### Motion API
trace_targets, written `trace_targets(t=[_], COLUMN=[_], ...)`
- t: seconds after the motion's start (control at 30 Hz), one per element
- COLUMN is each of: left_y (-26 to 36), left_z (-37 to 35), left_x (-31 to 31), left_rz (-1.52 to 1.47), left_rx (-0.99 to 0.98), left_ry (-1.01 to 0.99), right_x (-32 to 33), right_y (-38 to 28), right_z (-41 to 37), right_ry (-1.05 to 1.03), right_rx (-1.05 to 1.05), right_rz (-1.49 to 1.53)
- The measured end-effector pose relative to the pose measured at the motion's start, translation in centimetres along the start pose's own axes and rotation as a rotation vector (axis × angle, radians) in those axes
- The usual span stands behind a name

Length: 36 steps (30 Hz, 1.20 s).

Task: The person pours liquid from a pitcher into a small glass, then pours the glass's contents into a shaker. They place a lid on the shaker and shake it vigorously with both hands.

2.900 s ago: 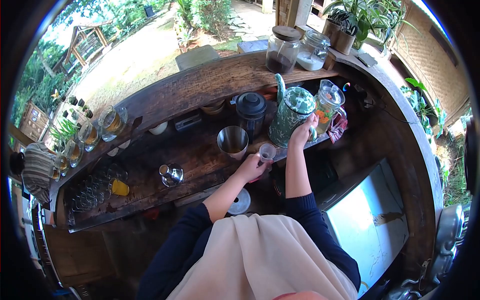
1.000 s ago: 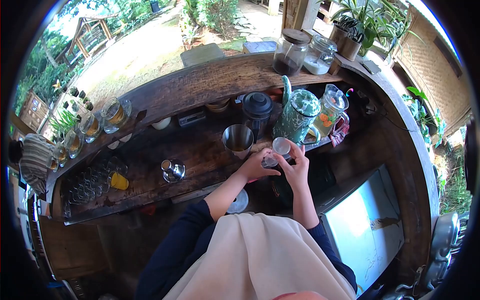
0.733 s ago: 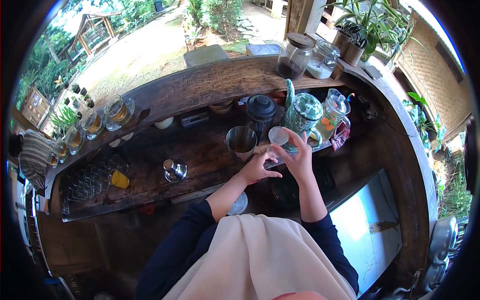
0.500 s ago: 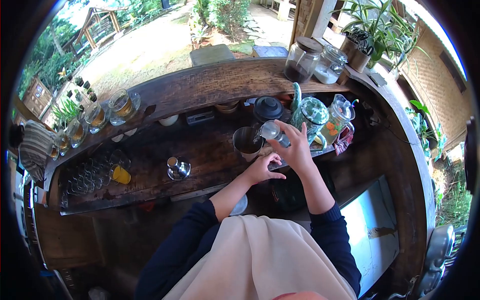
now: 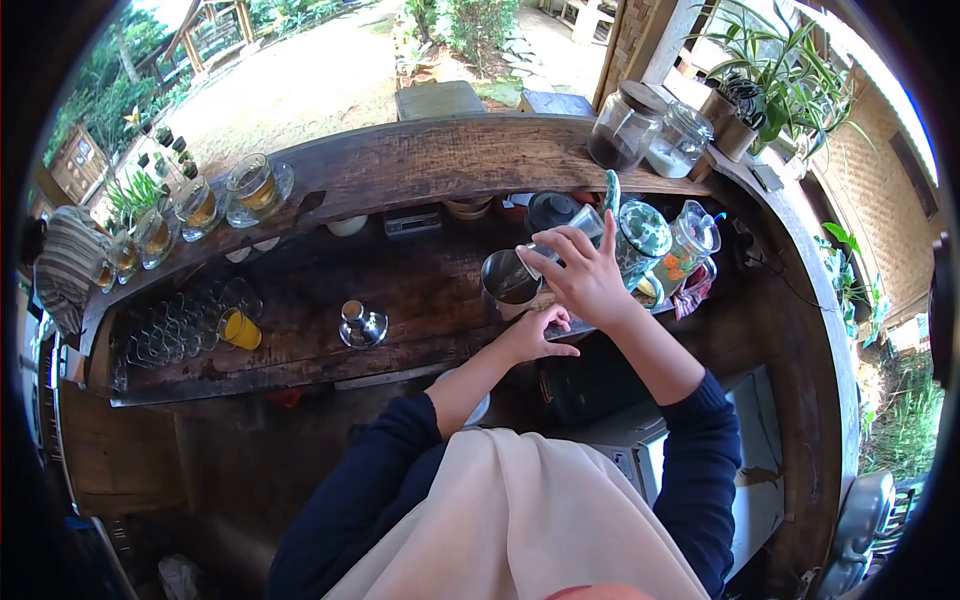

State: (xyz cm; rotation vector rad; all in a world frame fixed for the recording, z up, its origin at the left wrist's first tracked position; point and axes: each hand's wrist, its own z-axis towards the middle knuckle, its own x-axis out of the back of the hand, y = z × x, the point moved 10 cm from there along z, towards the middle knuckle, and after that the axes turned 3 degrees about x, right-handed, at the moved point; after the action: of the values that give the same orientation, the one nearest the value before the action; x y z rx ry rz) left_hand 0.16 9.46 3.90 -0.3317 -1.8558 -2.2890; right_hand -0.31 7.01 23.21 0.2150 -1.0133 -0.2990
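Note:
My right hand point(image 5: 580, 275) grips a small clear glass point(image 5: 589, 219) tipped on its side, largely covered by my fingers. Its mouth end is close over the rim of a metal cup point(image 5: 500, 296), which stands upright near the counter's front edge. Just in front of that cup is my left hand point(image 5: 533, 338), its fingers loosely curved and thumb stretched apart, holding nothing. Behind my right hand stand a green-and-white speckled pot point(image 5: 640, 232) and a dark lidded pot point(image 5: 550, 211). A shiny shaker top point(image 5: 362, 326) sits on the counter to the left.
Several upturned glasses point(image 5: 165, 335) and a glass of orange liquid point(image 5: 241, 329) occupy the counter's left end. Filled glass cups point(image 5: 255, 185) line the raised ledge point(image 5: 440, 160). Lidded jars point(image 5: 627, 125) stand at its right, above a glass pitcher point(image 5: 692, 240).
My right hand has raised and tipped the glass further, so its base now points up and away. My left hand stays almost in place. The view has shifted slightly.

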Motion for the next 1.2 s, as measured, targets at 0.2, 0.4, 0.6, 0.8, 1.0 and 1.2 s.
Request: trace_targets(t=[0.2, 0.4, 0.6, 0.8, 1.0, 1.2], left_y=[0.5, 0.5, 0.7, 1.0, 3.2, -1.0], left_z=[-0.1, -0.1, -0.6, -1.0, -7.1, -13.6], left_x=[0.0, -0.1, -0.3, -0.8, -0.5, 7.8], left_rz=[0.024, -0.003, 0.031, 0.132, 0.126, 0.004], left_rx=[-0.025, -0.021, -0.030, -0.055, -0.240, 0.168], left_ry=[0.020, 0.009, 0.014, 0.021, 0.341, 0.798], right_x=[-0.7, 1.5, 1.9, -4.0, -8.3, -8.6], right_y=[-0.9, 2.3, 7.6, 7.1, 6.7, 6.6], right_z=[0.5, -0.3, -6.3, -12.7, -15.6, -15.3], right_ry=[-0.065, 0.040, 0.422, 0.352, 0.401, 0.360], right_rx=[0.163, -0.207, -0.668, -1.077, -1.180, -1.167], right_rz=[-0.024, 0.172, 0.711, 0.823, 0.858, 0.786])
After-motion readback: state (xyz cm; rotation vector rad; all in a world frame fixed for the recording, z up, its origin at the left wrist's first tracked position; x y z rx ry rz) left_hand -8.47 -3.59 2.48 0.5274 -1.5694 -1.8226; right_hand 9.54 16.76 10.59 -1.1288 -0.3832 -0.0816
